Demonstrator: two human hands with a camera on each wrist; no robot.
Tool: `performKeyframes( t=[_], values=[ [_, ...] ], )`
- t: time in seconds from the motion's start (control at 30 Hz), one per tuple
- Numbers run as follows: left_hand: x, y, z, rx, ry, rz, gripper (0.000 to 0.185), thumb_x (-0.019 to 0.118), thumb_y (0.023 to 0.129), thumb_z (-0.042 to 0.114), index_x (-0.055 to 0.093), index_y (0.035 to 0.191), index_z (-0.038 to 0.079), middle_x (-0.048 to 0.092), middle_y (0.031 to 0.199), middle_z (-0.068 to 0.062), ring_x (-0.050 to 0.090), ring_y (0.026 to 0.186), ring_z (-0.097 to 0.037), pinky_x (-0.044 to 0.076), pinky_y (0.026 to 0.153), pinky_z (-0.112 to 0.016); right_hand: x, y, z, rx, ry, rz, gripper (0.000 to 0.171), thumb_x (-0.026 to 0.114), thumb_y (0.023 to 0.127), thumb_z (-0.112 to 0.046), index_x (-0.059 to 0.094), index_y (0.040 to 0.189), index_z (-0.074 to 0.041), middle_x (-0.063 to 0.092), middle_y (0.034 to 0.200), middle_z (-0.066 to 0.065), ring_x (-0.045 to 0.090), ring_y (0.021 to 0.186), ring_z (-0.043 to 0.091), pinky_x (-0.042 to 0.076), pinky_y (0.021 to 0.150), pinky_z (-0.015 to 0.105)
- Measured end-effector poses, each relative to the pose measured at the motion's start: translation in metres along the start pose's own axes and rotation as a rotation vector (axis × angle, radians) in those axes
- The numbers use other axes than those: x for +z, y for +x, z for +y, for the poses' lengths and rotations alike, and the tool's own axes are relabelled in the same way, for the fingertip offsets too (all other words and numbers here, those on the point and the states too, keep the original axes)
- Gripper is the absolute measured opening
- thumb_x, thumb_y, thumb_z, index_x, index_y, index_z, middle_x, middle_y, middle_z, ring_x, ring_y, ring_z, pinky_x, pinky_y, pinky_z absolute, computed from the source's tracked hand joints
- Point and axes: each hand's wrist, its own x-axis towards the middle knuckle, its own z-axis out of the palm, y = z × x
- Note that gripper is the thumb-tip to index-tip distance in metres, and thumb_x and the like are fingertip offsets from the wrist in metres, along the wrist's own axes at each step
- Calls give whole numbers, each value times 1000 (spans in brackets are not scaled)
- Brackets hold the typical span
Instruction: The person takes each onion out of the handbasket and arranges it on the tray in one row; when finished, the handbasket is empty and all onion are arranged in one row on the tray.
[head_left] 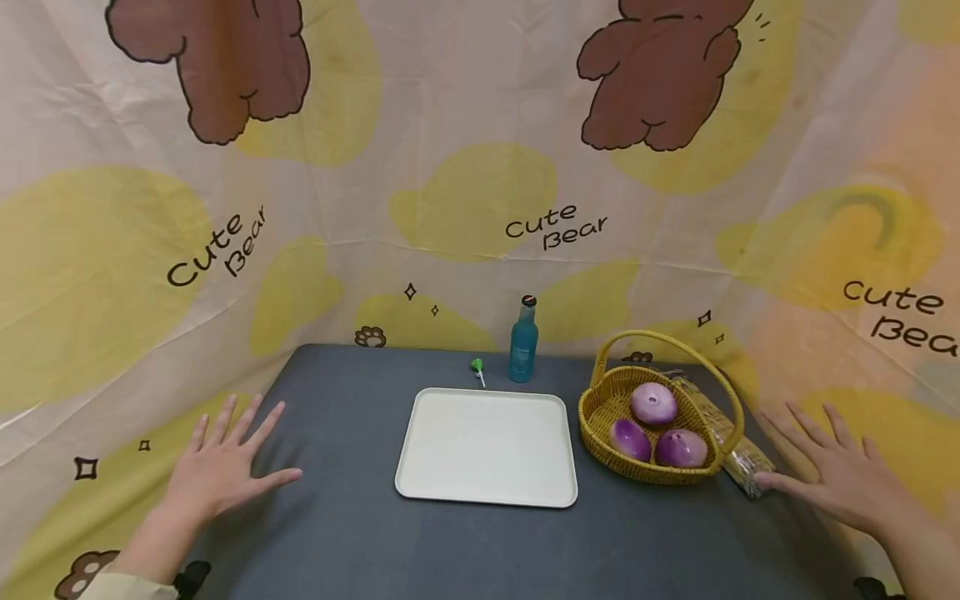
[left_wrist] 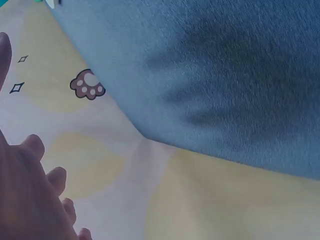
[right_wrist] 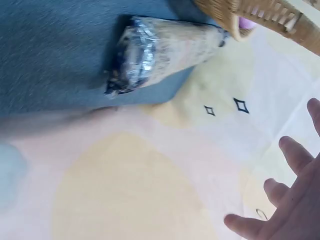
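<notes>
My left hand [head_left: 225, 462] hovers over the left edge of the dark grey table [head_left: 360, 533], fingers spread, holding nothing; in the left wrist view its fingers [left_wrist: 30, 195] show at the lower left. My right hand [head_left: 832, 475] is spread at the table's right edge, its thumb close to a foil-wrapped packet [head_left: 738, 454] [right_wrist: 160, 50] lying beside a yellow wicker basket [head_left: 600, 417] [right_wrist: 250, 15]. Three purple onions [head_left: 654, 403] lie in the basket. A white tray [head_left: 487, 446] sits at the table's middle.
A blue bottle [head_left: 523, 342] stands behind the tray, with a small green lollipop [head_left: 477, 367] to its left. A bear-printed cloth [head_left: 480, 192] walls the table on three sides and drapes past both edges.
</notes>
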Motion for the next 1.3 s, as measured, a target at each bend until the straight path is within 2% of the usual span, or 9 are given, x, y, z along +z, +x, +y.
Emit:
performKeyframes(
  t=[0.13,0.37,0.47,0.53,0.63,0.7,0.87,1.1,1.3],
  values=[
    [5,0,3,4,-45,-9,108,55,84,79,-1,164,31,12,168,-23,-1,153,-51,-3,116,-72,-4,0,-2,2,137,31,93,67,93,-52,11,164,-31,6,167,26,-12,146,61,16,87,89],
    [18,3,17,29,-229,32,103,62,88,68,11,164,20,21,166,-23,3,154,-49,-6,119,-68,-18,2,-18,89,334,90,89,67,96,-44,16,164,-21,25,158,37,36,127,68,36,84,78],
    [25,6,28,46,-336,70,100,67,88,61,20,163,13,26,165,-22,13,152,-49,1,121,-67,-23,3,-29,134,370,179,86,68,96,-43,21,163,-15,41,147,38,49,115,58,49,79,64],
    [31,8,36,51,-399,81,98,69,88,58,23,162,12,28,164,-20,19,151,-49,6,121,-66,-25,5,-36,146,404,272,82,71,95,-39,29,160,-12,52,139,36,60,116,27,57,76,41],
    [39,10,47,38,-468,68,97,70,89,56,22,163,15,29,164,-20,26,149,-49,13,120,-66,-28,6,-46,169,447,405,75,75,92,-34,40,156,-14,61,132,29,52,103,-17,49,65,9],
    [43,12,53,22,-500,55,96,70,89,56,21,163,18,30,164,-20,31,147,-48,20,117,-68,-30,6,-52,194,492,475,72,77,91,-32,46,153,-17,70,127,8,39,95,-32,39,65,-2],
    [55,19,73,9,-562,44,93,69,90,56,24,162,17,32,163,-19,34,145,-47,31,111,-68,-32,7,-70,239,608,597,66,82,86,-24,55,147,-22,58,106,-37,52,95,-26,41,70,-3],
    [59,35,102,34,-641,28,94,72,87,57,30,160,13,33,162,-19,34,147,-45,32,112,-67,-28,17,-103,158,740,706,61,83,79,2,64,136,-10,66,103,-27,64,92,-14,47,76,1],
    [68,42,115,26,-733,-27,107,82,79,54,24,162,18,28,166,-14,29,150,-42,31,114,-66,-15,30,-127,21,689,651,55,85,78,1,67,130,-8,63,104,-35,62,94,-16,47,78,1]
  ],
)
